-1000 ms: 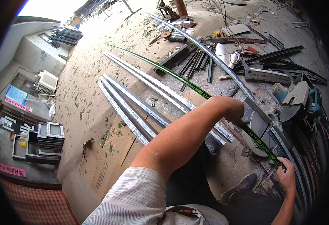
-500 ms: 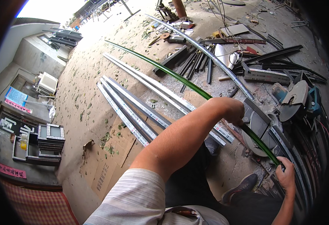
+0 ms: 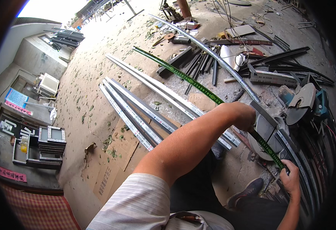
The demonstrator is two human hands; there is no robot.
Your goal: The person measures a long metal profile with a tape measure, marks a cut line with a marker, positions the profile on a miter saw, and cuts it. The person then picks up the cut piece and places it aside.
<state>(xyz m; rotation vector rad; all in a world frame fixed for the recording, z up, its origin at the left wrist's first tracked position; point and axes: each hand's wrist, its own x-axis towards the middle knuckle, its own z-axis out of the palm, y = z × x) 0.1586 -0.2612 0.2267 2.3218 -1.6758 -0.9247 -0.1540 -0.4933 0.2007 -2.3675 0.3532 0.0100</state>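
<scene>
A long green tape measure blade (image 3: 191, 81) with dark markings stretches from the far middle down to the lower right. My left hand (image 3: 242, 115) is closed around the blade partway along it, above the round metal base (image 3: 260, 132) of a saw. Near the blade's lower end my right hand (image 3: 291, 178) grips the tape measure's body, which its fingers mostly cover. The blade's far tip hangs free, beyond the white profile bars (image 3: 158, 90). My left forearm crosses over the near ends of several bars.
A cutting saw with a round blade (image 3: 299, 111) stands at the right. Behind it lie dark metal offcuts (image 3: 275, 57) and a long silvery bar (image 3: 210, 51). Flat cardboard (image 3: 108, 174) lies left of my arm. Small window frames (image 3: 52, 143) are stacked at the far left.
The tape blade's far tip has come in toward me and to the right, so less blade is out. Its markings, smeared before, now show clearly. My left hand has shifted slightly right.
</scene>
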